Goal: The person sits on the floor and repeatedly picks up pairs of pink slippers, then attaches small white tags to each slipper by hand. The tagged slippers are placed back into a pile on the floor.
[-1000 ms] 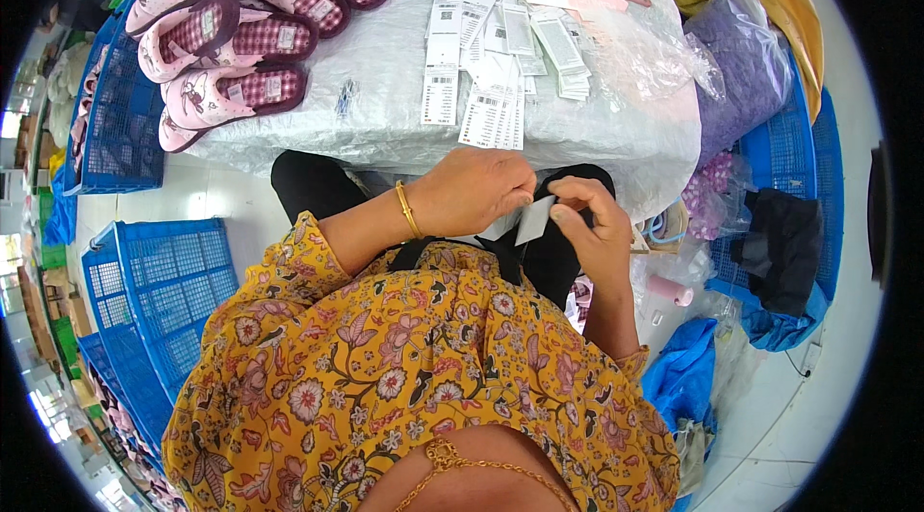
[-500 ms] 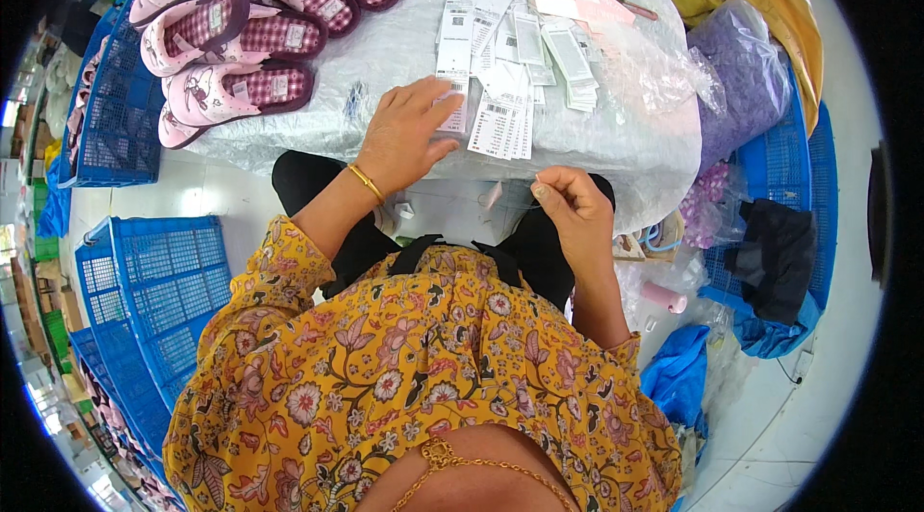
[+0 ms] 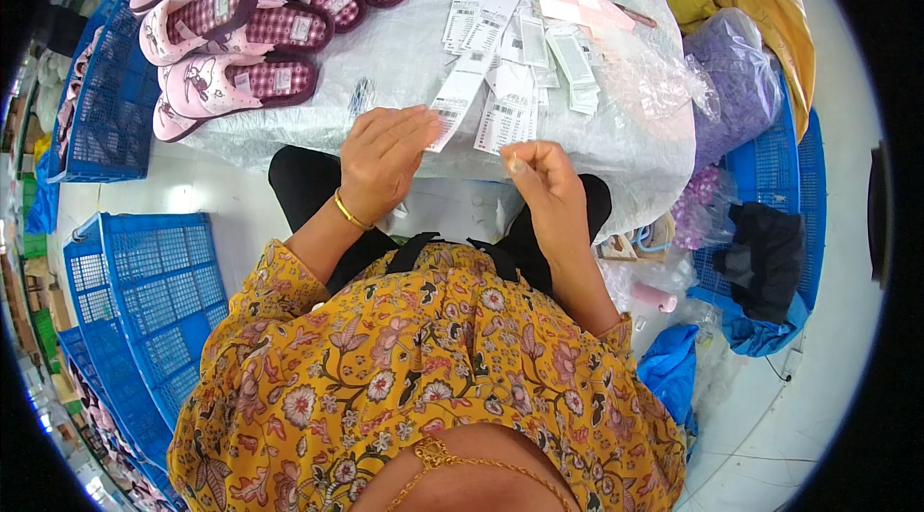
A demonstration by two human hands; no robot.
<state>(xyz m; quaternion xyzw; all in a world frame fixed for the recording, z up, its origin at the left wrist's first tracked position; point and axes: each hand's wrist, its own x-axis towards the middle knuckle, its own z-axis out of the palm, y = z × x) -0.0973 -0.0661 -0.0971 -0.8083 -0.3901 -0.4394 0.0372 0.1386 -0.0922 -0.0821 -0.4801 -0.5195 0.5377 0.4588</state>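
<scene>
Loose white paper tags (image 3: 505, 117) printed with barcodes lie in an overlapping pile on the plastic-covered table (image 3: 366, 40). My left hand (image 3: 383, 154) is at the near edge, its fingertips closed on the side of a long slanted paper tag (image 3: 458, 100); the thumb is hidden. To the right, my right hand (image 3: 549, 183) has thumb and forefinger pinched together close to the lower end of the pile. Whatever is in that pinch is too small to make out. Pink slippers (image 3: 217, 84) with checked maroon insoles are heaped at the table's left.
Pink paper pieces (image 3: 587, 7) and a dark slim stick (image 3: 638, 17) lie beyond the tags. Blue plastic crates (image 3: 159, 291) stand on the left floor. A purple plastic-wrapped bundle (image 3: 736, 74) and a blue crate with dark cloth (image 3: 765, 257) are at the right.
My left fingers, spread over the tags before, have come together, and the long tag now slants toward them. My right hand has moved up and left to the pile's lower edge.
</scene>
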